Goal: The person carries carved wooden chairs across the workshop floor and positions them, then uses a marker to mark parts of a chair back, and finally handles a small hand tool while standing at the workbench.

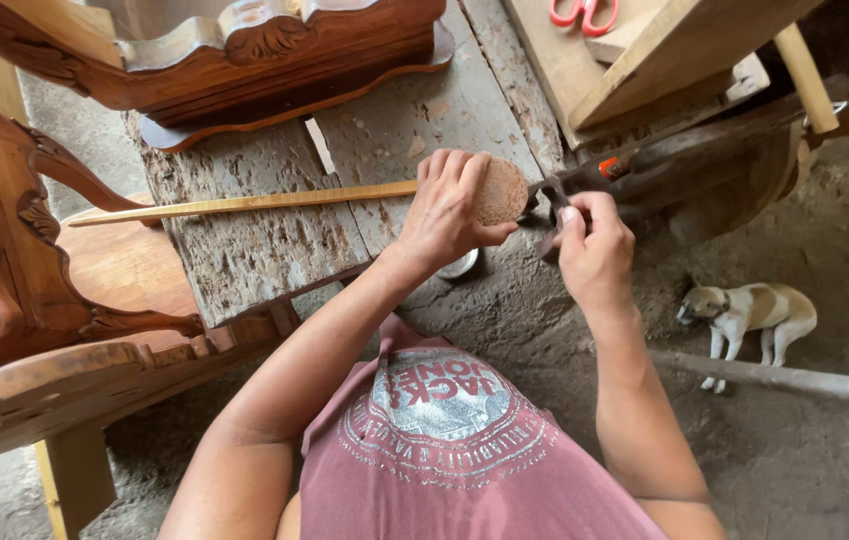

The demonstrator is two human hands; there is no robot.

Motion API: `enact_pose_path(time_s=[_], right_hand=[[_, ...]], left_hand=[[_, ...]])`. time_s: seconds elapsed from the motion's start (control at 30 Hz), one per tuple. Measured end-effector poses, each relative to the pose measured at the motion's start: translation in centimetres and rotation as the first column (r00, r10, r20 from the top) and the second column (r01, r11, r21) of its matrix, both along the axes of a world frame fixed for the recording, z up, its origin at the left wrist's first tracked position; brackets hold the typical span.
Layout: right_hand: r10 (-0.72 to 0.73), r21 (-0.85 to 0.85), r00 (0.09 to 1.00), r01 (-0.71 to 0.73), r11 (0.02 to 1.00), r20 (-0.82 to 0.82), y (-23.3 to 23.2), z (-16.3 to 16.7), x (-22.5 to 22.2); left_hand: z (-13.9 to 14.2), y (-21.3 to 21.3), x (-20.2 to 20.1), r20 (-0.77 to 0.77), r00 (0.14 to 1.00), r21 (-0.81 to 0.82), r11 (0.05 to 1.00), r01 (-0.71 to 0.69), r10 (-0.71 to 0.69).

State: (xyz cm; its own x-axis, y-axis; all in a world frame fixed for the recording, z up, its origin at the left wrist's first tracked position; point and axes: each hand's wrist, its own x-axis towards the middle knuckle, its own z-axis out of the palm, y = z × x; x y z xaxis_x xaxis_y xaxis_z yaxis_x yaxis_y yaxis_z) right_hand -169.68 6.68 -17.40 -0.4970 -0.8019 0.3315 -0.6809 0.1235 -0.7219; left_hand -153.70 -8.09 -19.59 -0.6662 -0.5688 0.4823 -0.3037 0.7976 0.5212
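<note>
Head view, looking down past my pink printed shirt (444,450): my left hand (449,210) is clamped on a round, flat, brownish disc (500,192) with a rough, grainy face, fingers curled over its top edge, thumb beneath; the disc sits at the near end of a long, thin, pale wooden strip (244,205). That strip's long axis runs nearly level across the weathered workbench (264,250), its far tip pointing out past the bench's left edge toward the carved chair (4,250), its other end hidden under my left hand. My right hand (594,245) is just right of the disc, off the bench's right edge, fingers pinched together on a small dark metal piece (554,200); I cannot tell what that piece is. The bench planks are grey, cracked and pitted; a small shiny round metal thing (461,266) peeks out below my left wrist, at the bench's near edge. Beyond the bench's far edge stands carved, polished reddish wood furniture (244,50); red-handled scissors (584,14) lie on pale planks (664,50) to the bench's far right. A white-and-tan dog (754,315) stands on the dirt floor (794,440), well right of the bench.
</note>
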Motion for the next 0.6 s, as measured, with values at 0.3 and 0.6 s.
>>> enact_pose_path(time_s=[0.3, 0.6], right_hand=[[0.106, 0.278, 0.984, -0.142, 0.950, 0.140, -2.1, 1.2, -0.6], [0.183, 0.218, 0.958, -0.135, 0.967, -0.219, -3.5, 1.6, -1.3]], left_hand=[[-0.4, 0.1, 0.3, -0.023, 0.999, 0.046, 0.998, 0.039, -0.038], [-0.9, -0.4, 0.1, -0.034, 0.999, 0.072, 0.997, 0.033, -0.030]])
